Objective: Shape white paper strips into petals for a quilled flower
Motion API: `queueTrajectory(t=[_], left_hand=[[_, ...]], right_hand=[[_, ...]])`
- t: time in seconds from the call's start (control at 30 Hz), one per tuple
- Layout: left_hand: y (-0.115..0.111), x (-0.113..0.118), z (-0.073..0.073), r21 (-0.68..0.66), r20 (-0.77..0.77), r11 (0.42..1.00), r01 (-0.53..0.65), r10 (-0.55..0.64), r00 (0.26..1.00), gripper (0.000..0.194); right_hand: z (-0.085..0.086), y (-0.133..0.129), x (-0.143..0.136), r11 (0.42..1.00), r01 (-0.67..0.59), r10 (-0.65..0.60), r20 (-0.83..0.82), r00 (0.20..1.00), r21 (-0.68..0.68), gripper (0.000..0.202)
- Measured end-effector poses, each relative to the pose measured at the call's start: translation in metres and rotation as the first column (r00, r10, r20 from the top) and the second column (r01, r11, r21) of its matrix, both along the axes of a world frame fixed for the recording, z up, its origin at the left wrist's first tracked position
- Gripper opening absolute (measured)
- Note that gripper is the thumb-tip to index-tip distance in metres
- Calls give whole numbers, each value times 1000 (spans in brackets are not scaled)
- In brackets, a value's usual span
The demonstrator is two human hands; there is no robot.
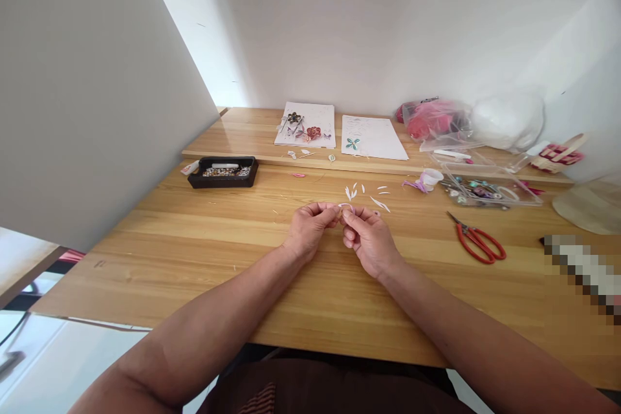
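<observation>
Both hands meet over the middle of the wooden table (194, 239). Between the fingertips curves a thin pale purple strip (346, 206), too small to make out fully. My left hand (310, 226) is closed in a pinch at its left end. Pinching from the other side is my right hand (369, 236), its thumb and forefinger pressed together. Just beyond the fingers lie several slim white petal-shaped pieces (380, 204). To the right of them a white spool (431, 178) rests with purple thread (413, 185) trailing from it.
Red-handled pliers or scissors (478, 239) lie to the right. A black tray (223, 174) of small beads is at left. Behind are paper sheets (381, 129) with flower ornaments, a clear box (524, 191) of trinkets, plastic bags (509, 119) and a small basket (557, 156).
</observation>
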State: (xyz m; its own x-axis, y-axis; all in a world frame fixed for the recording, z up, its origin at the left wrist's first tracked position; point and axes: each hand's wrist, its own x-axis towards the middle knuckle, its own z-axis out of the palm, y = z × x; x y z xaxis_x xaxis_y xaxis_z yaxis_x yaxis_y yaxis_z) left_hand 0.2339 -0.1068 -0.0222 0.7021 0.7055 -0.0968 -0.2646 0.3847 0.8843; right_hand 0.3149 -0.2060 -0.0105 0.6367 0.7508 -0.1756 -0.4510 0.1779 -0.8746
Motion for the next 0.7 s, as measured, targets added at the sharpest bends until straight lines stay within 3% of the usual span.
queueTrajectory(t=[0.4,0.7], left_hand=[[13,-4,4,140,-74,987,-83,94,993,31],[17,-7,11,308,-170,945,-113,172,970,24]], right_hand=[[-3,-5,-1,979,-187,176,-113,978,-87,34],[4,-10,-2,976,-151,176,155,972,-158,30]])
